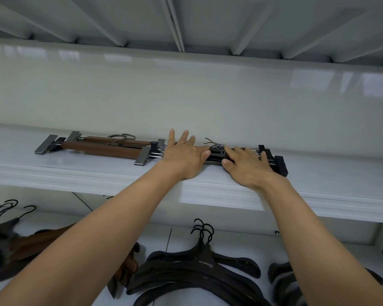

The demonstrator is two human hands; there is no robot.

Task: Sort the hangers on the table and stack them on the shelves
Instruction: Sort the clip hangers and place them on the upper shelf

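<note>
Black hangers [197,270] lay nearest, below. On the shelf [97,173], left hand [184,153] and right hand [244,166] pressed flat, fingers spread, on black clip hangers [272,161]; squaring them evenly beside the wooden ones [102,146] was advisable.

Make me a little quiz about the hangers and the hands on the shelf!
1. True or false: both hands rest on the black clip hangers.
2. What colour are the bars of the clip hangers left of the left hand?
3. The right hand is: A) flat, fingers spread B) a closed fist C) hanging off the upper shelf.

Key: 1 true; 2 brown; 3 A.
</note>
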